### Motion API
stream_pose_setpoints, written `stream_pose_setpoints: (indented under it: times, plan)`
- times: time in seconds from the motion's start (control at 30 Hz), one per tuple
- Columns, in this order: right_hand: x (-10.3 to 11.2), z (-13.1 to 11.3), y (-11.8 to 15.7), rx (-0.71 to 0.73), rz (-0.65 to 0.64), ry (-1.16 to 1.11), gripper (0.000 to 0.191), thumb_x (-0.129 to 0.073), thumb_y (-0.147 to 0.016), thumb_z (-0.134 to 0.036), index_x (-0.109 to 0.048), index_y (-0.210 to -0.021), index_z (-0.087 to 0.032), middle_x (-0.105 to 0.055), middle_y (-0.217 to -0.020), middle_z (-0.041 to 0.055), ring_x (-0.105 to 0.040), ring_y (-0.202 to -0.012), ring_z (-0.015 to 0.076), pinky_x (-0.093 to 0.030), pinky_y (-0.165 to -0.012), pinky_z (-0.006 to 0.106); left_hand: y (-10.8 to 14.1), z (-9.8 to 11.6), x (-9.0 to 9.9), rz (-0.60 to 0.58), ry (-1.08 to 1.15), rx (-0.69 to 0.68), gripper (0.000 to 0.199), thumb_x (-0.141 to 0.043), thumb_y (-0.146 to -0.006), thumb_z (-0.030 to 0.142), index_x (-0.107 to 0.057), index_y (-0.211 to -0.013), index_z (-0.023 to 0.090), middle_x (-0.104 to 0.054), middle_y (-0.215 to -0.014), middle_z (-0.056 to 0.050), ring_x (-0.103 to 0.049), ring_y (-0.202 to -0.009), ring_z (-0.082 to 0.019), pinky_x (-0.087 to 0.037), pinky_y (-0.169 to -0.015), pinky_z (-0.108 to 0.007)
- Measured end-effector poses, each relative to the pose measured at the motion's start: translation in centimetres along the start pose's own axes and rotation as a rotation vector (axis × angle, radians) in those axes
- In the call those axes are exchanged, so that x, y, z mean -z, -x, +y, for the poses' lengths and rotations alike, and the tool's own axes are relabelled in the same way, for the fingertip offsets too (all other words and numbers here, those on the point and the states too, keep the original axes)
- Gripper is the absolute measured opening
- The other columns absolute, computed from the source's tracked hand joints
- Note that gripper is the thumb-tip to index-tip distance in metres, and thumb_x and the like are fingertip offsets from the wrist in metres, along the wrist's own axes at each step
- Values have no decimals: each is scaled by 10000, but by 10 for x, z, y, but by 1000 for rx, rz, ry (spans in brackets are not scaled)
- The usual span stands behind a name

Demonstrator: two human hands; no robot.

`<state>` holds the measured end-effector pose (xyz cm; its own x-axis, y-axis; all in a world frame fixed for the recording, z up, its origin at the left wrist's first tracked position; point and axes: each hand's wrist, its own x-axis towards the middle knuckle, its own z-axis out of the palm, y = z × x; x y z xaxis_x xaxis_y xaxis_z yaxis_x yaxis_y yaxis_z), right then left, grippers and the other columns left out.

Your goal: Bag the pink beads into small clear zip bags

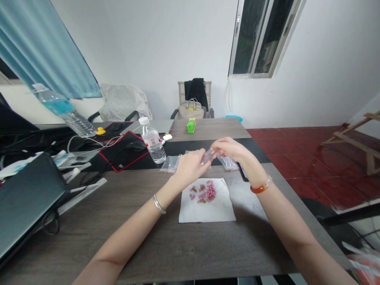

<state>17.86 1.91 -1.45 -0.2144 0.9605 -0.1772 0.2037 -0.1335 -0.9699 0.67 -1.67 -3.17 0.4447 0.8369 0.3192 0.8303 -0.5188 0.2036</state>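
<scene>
Left hand (190, 168) and right hand (229, 150) are both pinching a clear plastic tube (208, 156) between them (pink pills (208, 190) are sitting on a white tissue (204, 209) just below).

this looks like a small office or home workroom. a long wood-grain counter (190, 245) carries an open laptop (154, 126), a red-edged black mouse pad (123, 152) and tangled charging cables (89, 143). an office chair (180, 99) with a handbag (190, 111) on it stands at the far end, beneath plain white walls (154, 51), beside a window (255, 39), with a red tile floor (297, 158) alongside.
</scene>
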Motion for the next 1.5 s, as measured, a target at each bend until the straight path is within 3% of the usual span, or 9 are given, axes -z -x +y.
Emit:
stream_pose_setpoints:
  times: [0.23,0.37,0.53,0.67,0.8,0.93,1.1,1.27,1.5]
  plan:
    - [0,0,0,-38,8,-40,156,-572,-763,-145,-638,-623,-131,-678,-601,41,-643,-538,97,-371,-418,152,-3,-14,3,-123,-93,-98,254,-388,-941,218,-630,-893,160,-666,-858,-81,-630,-760,-203,-400,-625,-265]
    - [-1,-1,2,-22,-55,-62,159,-561,-759,-135,-642,-623,-124,-660,-559,45,-654,-535,116,-412,-462,172,-3,-18,9,-216,151,-114,330,-422,-935,312,-621,-712,172,-598,-651,-21,-538,-584,-142,-327,-548,-237]
    - [-3,0,3,-22,-82,-95,130,-576,-766,-139,-658,-667,-118,-667,-596,47,-662,-540,121,-468,-514,197,-4,-18,17,-165,328,-51,333,-463,-902,338,-546,-628,168,-495,-552,20,-442,-516,-110,-258,-510,-228]
    - [-7,-5,9,-10,-136,-130,289,-580,-855,-298,-606,-618,-136,-640,-576,27,-660,-525,121,-473,-498,199,-6,-21,18,-192,591,-20,400,-497,-864,342,-478,-507,163,-454,-462,34,-383,-459,-81,-259,-478,-210]
    - [-13,-13,20,54,-268,-58,423,-603,-843,-482,-595,-594,-140,-629,-550,25,-660,-532,125,-476,-505,197,-7,-26,19,-257,846,12,379,-566,-815,370,-529,-507,152,-521,-455,26,-412,-425,-63,-305,-462,-192]
    - [-18,-17,29,107,-364,59,330,-668,-795,-443,-629,-656,-147,-662,-611,23,-654,-544,112,-455,-477,184,-6,-26,22,-396,1013,14,322,-678,-748,354,-575,-522,149,-599,-515,7,-536,-486,-81,-378,-479,-185]
    - [-16,-16,30,75,-566,48,318,-577,-848,-434,-671,-786,-136,-726,-739,69,-688,-631,134,-511,-528,199,-4,-22,26,-460,1069,-11,298,-714,-744,377,-644,-570,146,-685,-626,-23,-569,-509,-74,-422,-490,-182]
    - [-15,-14,27,62,-523,-110,238,-677,-761,-364,-662,-753,-126,-706,-680,55,-701,-633,162,-523,-493,196,-3,-22,28,-405,1070,22,398,-731,-732,392,-527,-499,143,-599,-499,19,-548,-465,-65,-400,-469,-173]
    - [-22,-14,27,34,-587,-119,349,-630,-824,-466,-670,-756,-126,-730,-743,106,-707,-652,182,-572,-552,258,1,-17,36,-373,1009,-58,386,-726,-741,364,-542,-483,144,-611,-524,3,-545,-506,-69,-404,-504,-190]
